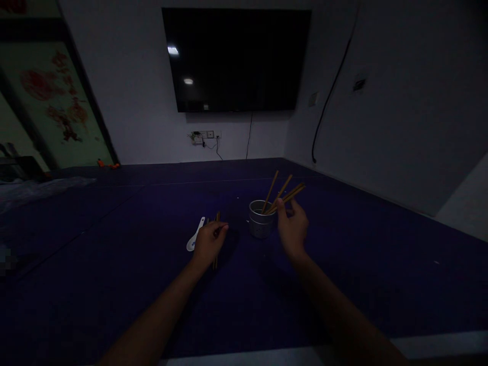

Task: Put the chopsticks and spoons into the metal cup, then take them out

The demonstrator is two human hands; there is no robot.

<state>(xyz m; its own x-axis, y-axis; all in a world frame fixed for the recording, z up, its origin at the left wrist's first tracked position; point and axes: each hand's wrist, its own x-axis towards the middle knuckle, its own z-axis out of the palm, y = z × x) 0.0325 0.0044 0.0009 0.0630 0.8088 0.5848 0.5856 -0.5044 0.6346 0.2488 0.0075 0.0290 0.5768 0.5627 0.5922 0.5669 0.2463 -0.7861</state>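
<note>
Metal cup [261, 227]: wooden chopsticks [270, 192] inside, leaning right.

We're peering forward and down from the head, close behind left hand [207, 242] and right hand [293, 226], facing the television [240, 61].

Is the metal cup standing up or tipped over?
Standing up. The metal cup has its open rim facing up and its base on the purple surface, with chopsticks leaning out of the top.
</note>
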